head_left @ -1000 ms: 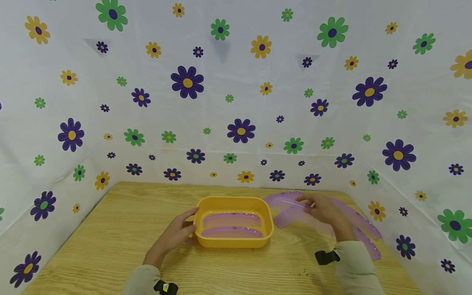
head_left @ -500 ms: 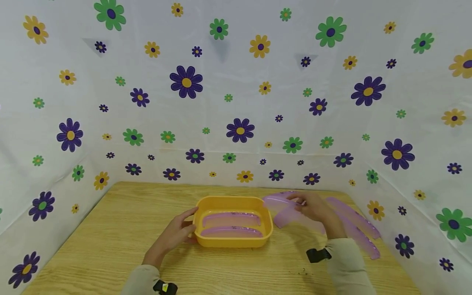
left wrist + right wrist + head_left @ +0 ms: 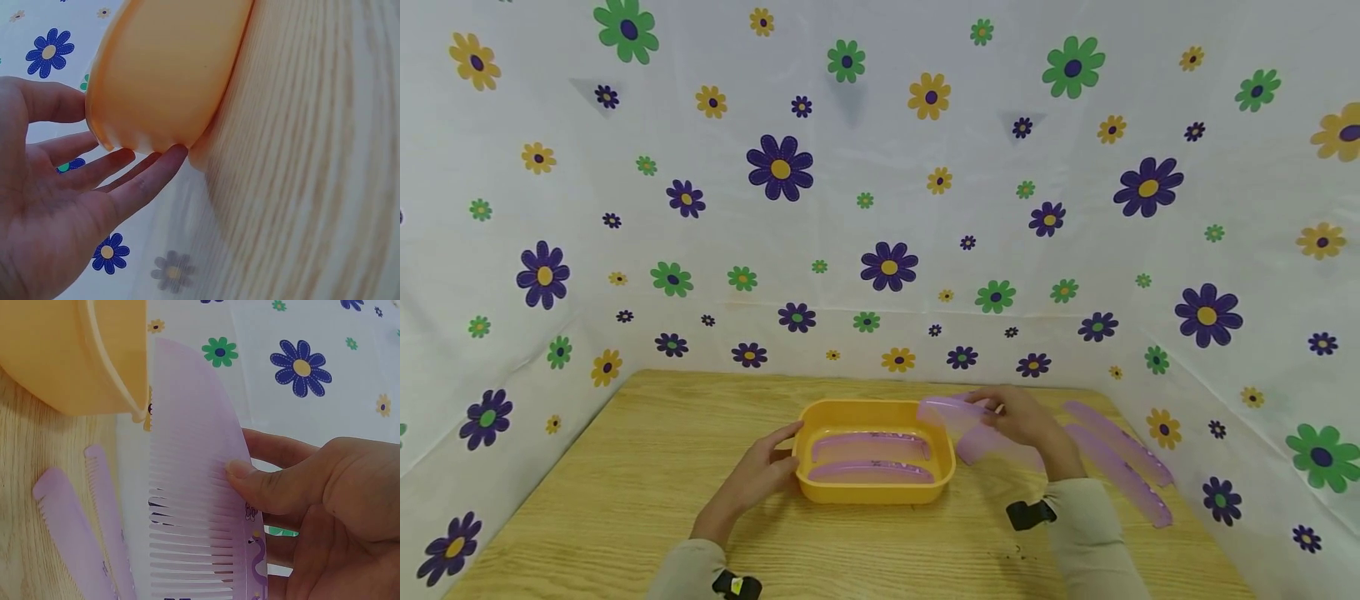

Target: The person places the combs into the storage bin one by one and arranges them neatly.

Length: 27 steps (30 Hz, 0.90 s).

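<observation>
One yellow basin (image 3: 876, 494) stands on one wooden table (image 3: 700, 450). Purple combs (image 3: 871, 473) number seven: two inside the basin, one held near its right rim, two lying just right of it, and two more farther to its right. Hands number two: the left hand (image 3: 763, 465) at the basin's left end, the right hand (image 3: 1018, 417) beyond its right end. Sleeves (image 3: 1093, 542) and black bands (image 3: 1030, 514) come to two each. Behind the basin, cloth flowers (image 3: 890, 267) run to dozens.
</observation>
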Each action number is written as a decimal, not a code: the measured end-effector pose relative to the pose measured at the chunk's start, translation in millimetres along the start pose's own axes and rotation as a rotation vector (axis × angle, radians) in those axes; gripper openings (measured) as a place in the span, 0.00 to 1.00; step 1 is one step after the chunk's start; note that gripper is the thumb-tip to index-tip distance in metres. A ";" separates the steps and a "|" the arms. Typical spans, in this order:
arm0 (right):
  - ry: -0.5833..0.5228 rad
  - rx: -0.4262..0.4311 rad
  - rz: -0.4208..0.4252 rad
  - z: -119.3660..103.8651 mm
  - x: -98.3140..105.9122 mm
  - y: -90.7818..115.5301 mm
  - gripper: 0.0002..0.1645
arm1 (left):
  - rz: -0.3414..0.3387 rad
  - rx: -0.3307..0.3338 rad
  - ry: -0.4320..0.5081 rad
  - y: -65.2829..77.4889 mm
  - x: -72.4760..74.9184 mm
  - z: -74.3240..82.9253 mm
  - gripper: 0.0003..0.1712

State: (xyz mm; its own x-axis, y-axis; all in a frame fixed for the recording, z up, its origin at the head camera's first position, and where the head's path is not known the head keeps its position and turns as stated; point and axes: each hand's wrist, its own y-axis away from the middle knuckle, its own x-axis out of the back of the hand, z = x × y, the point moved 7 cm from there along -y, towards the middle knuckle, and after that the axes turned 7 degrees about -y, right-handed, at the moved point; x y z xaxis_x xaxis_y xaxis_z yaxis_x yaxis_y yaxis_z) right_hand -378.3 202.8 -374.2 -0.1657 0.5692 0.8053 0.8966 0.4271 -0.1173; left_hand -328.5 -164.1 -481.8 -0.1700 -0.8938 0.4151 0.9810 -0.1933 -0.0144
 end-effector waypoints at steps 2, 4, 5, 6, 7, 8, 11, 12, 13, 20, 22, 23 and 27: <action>0.005 -0.012 -0.001 -0.6 -1.2 -2.1 0.21 | 0.004 -0.005 -0.014 -0.7 0.3 -0.5 0.37; 0.002 -0.020 -0.003 -1.6 -2.3 -3.9 0.22 | 0.017 -0.014 -0.026 -1.6 1.1 -0.6 0.36; 0.004 -0.021 -0.004 -2.5 -2.7 -4.7 0.22 | 0.022 -0.017 -0.033 -1.9 1.4 -0.8 0.36; -0.001 -0.027 -0.003 -3.3 -3.0 -5.5 0.23 | 0.023 -0.021 -0.038 -2.4 1.7 -1.2 0.36; -0.001 -0.034 -0.002 -3.7 -3.6 -6.4 0.23 | 0.022 -0.024 -0.044 -2.7 1.9 -1.7 0.36; -0.002 -0.037 -0.004 -4.7 -4.3 -7.1 0.23 | 0.024 -0.027 -0.049 -3.0 2.3 -1.7 0.36; -0.003 -0.051 -0.012 -6.3 -6.8 -9.7 0.23 | 0.020 -0.031 -0.057 -2.5 3.4 -1.3 0.36; -0.005 -0.055 -0.016 -6.9 -7.7 -10.6 0.23 | 0.012 -0.038 -0.061 -2.2 3.6 -0.9 0.36; -0.005 -0.056 -0.019 -7.4 -8.6 -11.5 0.23 | 0.006 -0.045 -0.061 -1.8 3.7 -0.2 0.35; 0.015 -0.051 -0.031 -15.7 -11.9 -15.3 0.21 | -0.032 -0.078 -0.039 -0.2 3.5 2.3 0.35; 0.022 -0.067 -0.032 -18.8 -13.0 -15.6 0.20 | -0.032 -0.076 -0.037 -0.6 3.2 2.0 0.34; 0.023 -0.076 -0.034 -20.3 -13.9 -15.8 0.20 | -0.030 -0.072 -0.038 -0.8 3.2 1.6 0.34; 0.004 -0.084 -0.050 -26.8 -19.4 -18.7 0.21 | -0.020 -0.054 -0.039 -2.2 3.3 -1.3 0.34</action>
State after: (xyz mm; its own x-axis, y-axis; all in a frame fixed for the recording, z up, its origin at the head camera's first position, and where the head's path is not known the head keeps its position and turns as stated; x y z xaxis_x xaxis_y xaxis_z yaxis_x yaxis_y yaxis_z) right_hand -380.9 165.0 -372.1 -0.2099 0.5459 0.8111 0.9184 0.3946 -0.0279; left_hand -331.3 -167.1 -481.7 -0.1845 -0.8731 0.4512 0.9708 -0.2334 -0.0548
